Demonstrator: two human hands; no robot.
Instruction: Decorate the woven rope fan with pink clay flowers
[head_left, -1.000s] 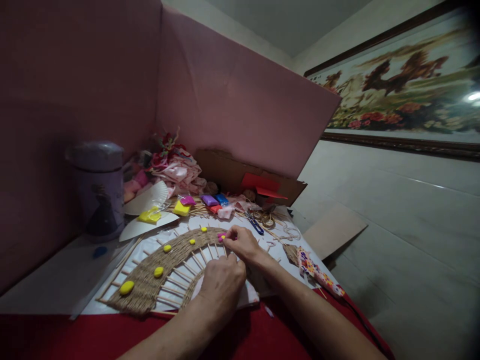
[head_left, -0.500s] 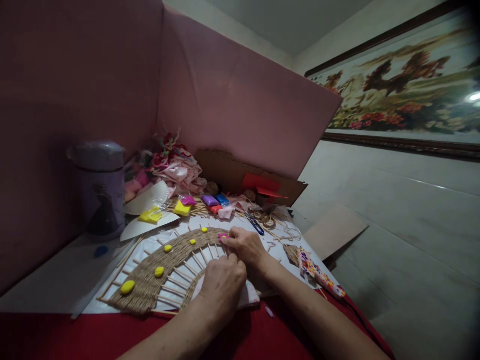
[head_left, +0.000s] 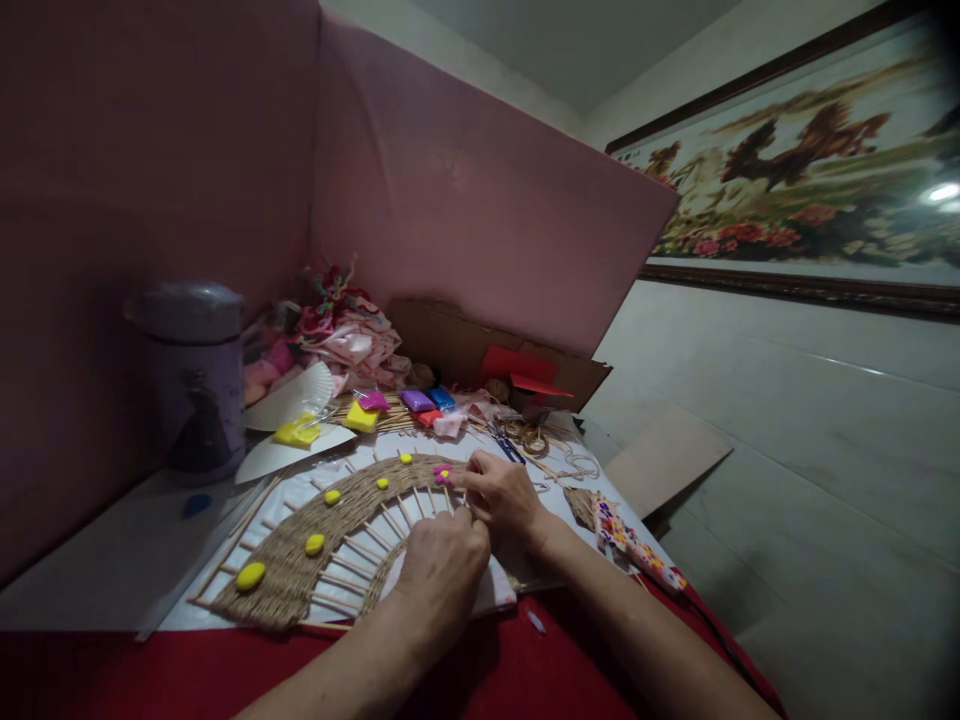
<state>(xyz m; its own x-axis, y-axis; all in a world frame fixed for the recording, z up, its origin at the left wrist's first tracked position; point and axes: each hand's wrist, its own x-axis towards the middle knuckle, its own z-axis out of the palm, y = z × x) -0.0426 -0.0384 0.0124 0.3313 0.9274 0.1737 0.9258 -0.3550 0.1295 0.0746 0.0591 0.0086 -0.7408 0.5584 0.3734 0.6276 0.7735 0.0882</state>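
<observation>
A woven twine fan [head_left: 292,545] with thin wooden ribs lies on white paper. Several yellow clay dots [head_left: 314,544] run along its band. Close to the top of the band sits a small pink clay flower [head_left: 442,474] with a yellow centre. My right hand [head_left: 504,495] is bent over the band, its fingertips beside that flower; whatever they pinch is hidden. Nearer to me, my left hand [head_left: 444,560] is closed over the inner ribs, knuckles up. What lies inside its fingers does not show.
Clay packets in yellow [head_left: 361,416], purple [head_left: 417,401] and blue [head_left: 442,399] lie behind the fan, near scissors [head_left: 510,445]. A lidded purple canister [head_left: 199,390] stands at left. A floral-wrapped tool [head_left: 637,548] with a cord lies at right. Red cloth [head_left: 517,665] covers the front.
My right fingertips have drawn back slightly from the pink flower, so more of it shows. My left hand stays closed in nearly the same place. The whole view has shifted a little.
</observation>
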